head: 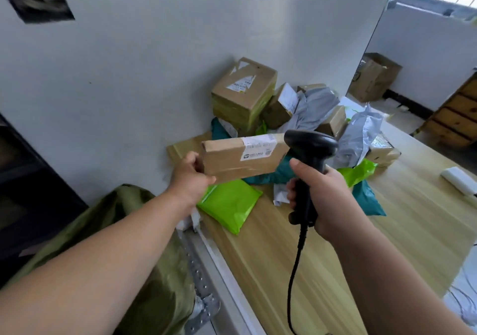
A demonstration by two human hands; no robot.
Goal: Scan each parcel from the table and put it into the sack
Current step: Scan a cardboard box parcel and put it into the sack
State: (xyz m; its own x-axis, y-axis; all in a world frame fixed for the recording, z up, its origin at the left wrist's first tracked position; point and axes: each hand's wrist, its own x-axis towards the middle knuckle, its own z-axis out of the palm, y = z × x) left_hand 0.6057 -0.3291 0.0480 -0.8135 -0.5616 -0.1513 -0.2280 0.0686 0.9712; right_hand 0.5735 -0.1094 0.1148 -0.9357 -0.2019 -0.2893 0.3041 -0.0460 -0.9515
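My left hand [191, 177] grips the left end of a flat brown cardboard parcel [232, 157], held in the air above the table with its white label facing up and toward me. My right hand [325, 195] is closed around the handle of a black corded barcode scanner [309, 148], whose head sits just right of the parcel's label end. An olive green sack [144, 270] hangs below my left forearm, beside the table's left edge. More parcels lie heaped on the wooden table [296, 257] beyond my hands.
The heap holds a large taped box [244, 92], grey mailers [315, 107], a lime green mailer [229, 205] and teal bags [367, 200]. A white wall panel [154, 63] runs behind the table. A small white block [459, 183] lies far right. A wooden crate [459, 115] stands beyond.
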